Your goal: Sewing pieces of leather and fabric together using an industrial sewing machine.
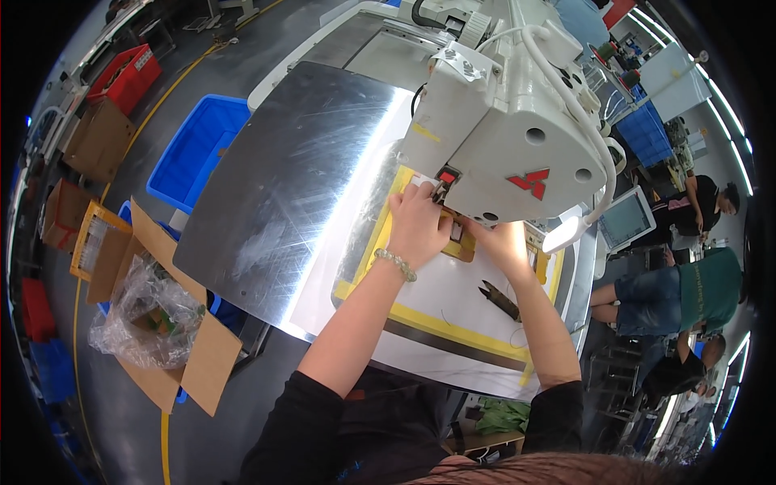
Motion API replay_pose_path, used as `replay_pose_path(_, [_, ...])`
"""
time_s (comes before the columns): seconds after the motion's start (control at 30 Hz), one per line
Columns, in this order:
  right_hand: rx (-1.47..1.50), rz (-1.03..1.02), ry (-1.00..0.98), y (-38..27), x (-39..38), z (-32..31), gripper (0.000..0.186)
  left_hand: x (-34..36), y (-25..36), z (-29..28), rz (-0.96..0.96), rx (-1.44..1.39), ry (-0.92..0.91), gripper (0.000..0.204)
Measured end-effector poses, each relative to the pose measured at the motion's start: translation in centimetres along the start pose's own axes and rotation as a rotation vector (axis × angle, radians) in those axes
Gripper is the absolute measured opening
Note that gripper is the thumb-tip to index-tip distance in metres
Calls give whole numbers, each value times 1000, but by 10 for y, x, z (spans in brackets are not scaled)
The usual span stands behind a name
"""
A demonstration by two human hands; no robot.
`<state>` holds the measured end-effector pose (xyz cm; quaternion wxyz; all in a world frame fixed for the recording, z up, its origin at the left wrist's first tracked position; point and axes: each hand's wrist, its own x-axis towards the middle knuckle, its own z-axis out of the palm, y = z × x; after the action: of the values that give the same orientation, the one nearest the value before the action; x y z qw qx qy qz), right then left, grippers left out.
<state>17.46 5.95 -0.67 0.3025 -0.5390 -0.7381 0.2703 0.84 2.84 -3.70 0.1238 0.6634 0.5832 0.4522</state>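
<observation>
Both of my hands are under the head of a white industrial sewing machine [485,121]. My left hand [418,220], with a beaded bracelet [396,264] at its wrist, is closed with curled fingers beside the metal parts near the needle. Close to it, my right hand [503,245] has its fingers bent over a yellow plate [461,249] with a small dark piece in it. The machine head and my own fingers hide what the fingertips hold. Nearer to me, a pair of thread snips [499,299] lies on the white work surface, which is edged with yellow tape [428,320].
A shiny metal table plate [283,178] extends to the left. Beyond it stand a blue bin [198,153] and an open cardboard box [212,364] with clear plastic inside. At right are a screen [626,218] and several people, one in a green shirt [711,289].
</observation>
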Motion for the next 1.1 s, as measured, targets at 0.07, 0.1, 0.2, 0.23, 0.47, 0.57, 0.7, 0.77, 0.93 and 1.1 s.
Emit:
replay_pose_path(0.07, [31,2,-12,4,1,0,40,0,0,0,43,0,-3,14])
replay_pose_path(0.1, [31,3,-13,6,1,1,40,1,1,0,42,0,-4,14])
replay_pose_path(0.2, [15,-20,6,11,1,2,42,2,2,-3,11,-16,-100,14])
replay_pose_path(0.23, [8,-30,8,14,2,3,43,3,3,-4,0,-9,-116,14])
replay_pose_path(0.47, [-50,-15,39,6,-1,-1,39,3,2,0,-28,-12,-61,12])
replay_pose_path(0.57, [117,34,-7,7,0,0,37,3,1,-1,-33,15,-72,12])
replay_pose_path(0.7, [218,31,-51,-2,1,-1,35,3,1,0,-26,-19,-41,11])
replay_pose_path(0.77, [217,63,-71,-8,0,-4,36,3,1,1,-12,11,-36,12])
replay_pose_path(0.93, [246,-27,-14,-29,-2,0,31,2,-1,0,-17,2,-47,8])
replay_pose_path(1.1, [216,5,42,-30,-2,3,29,2,-1,1,-26,-1,-51,13])
